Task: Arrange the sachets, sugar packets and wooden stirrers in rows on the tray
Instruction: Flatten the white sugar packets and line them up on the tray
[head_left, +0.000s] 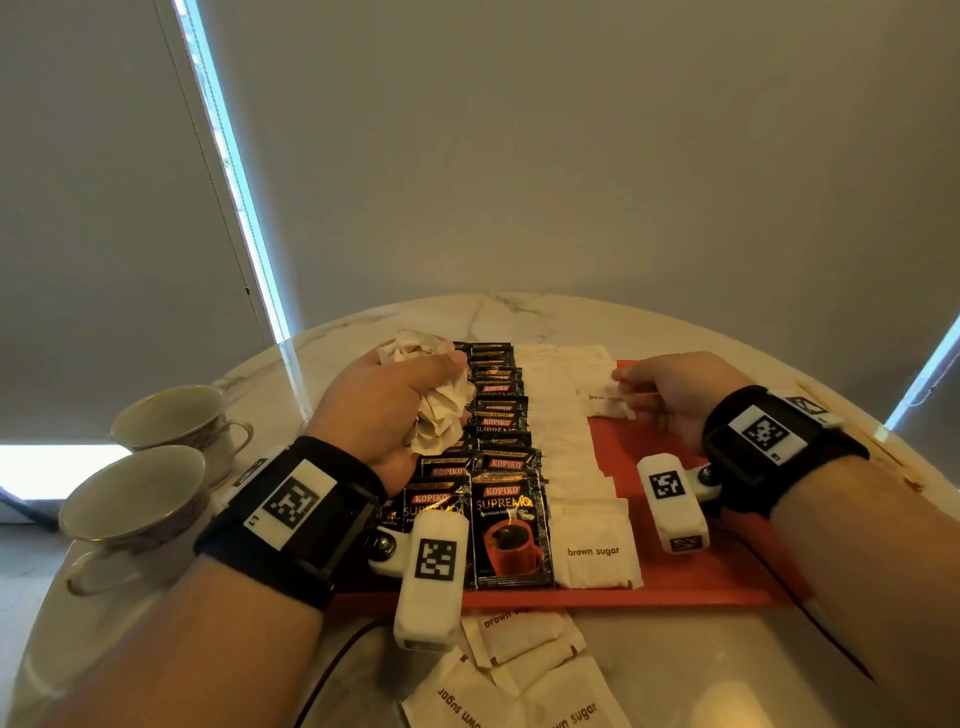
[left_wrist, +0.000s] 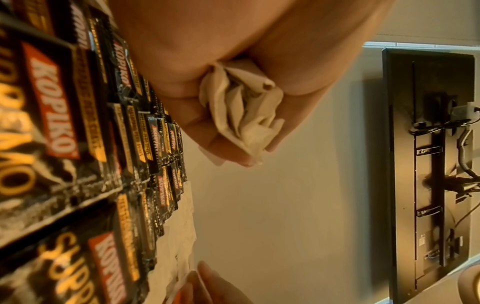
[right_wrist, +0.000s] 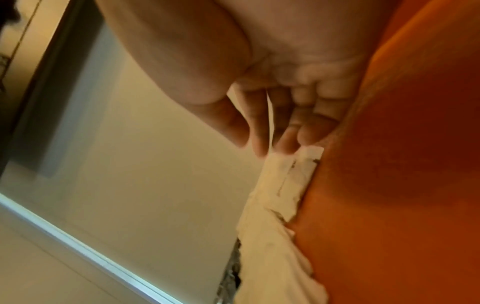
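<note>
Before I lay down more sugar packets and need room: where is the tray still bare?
The orange tray is bare on its right part, bordered by the brown sugar row on the left, the right hand at the far end and the near rim. The left half is crowded: coffee sachets overlap under the left hand, which grips crumpled packets.

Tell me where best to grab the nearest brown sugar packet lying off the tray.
Probably pinch the loose brown sugar packet by its free right-hand edge, coming from the near right. It lies flat on the marble table, overlapping other packets on its left, so only that edge is clear. The right hand is the freer one.
</note>
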